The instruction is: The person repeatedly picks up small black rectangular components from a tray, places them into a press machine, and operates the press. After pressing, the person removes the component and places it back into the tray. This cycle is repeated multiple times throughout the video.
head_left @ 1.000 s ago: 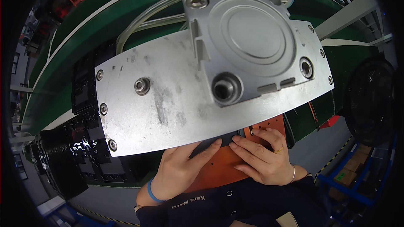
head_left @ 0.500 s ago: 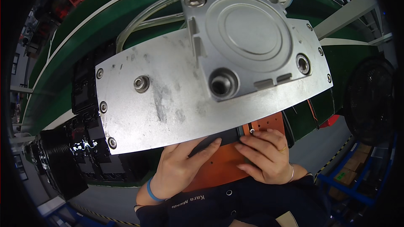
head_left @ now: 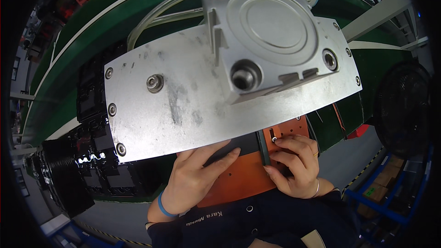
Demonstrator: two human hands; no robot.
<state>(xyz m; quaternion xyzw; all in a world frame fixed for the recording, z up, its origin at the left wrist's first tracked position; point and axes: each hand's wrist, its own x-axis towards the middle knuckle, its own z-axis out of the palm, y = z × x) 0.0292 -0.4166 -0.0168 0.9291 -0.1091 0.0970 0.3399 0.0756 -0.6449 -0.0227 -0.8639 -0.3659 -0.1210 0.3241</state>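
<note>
Below the press's metal plate, a black flat piece (head_left: 245,145) lies on an orange base plate (head_left: 239,181). My left hand (head_left: 189,181) is on its left side, thumb at the near edge; its other fingers reach partly beneath the metal plate and their tips are hidden. My right hand (head_left: 298,167) is closed around the right end of a narrow dark bar (head_left: 263,149) beside the black piece. Its thumb touches the bar's near end, and its index finger is by a small screw (head_left: 274,139) in the slotted orange block (head_left: 290,130).
A silver metal plate (head_left: 193,96) with a square cylinder block (head_left: 273,32) overhangs my hands. Clear tubes (head_left: 165,16) run behind it. Stacked black trays (head_left: 108,174) stand at left on the green table (head_left: 340,128). A black fan (head_left: 402,101) is at right.
My right hand has shifted slightly right, its fingers curling more, and the dark bar and slotted orange block show more. My left hand has barely moved.
</note>
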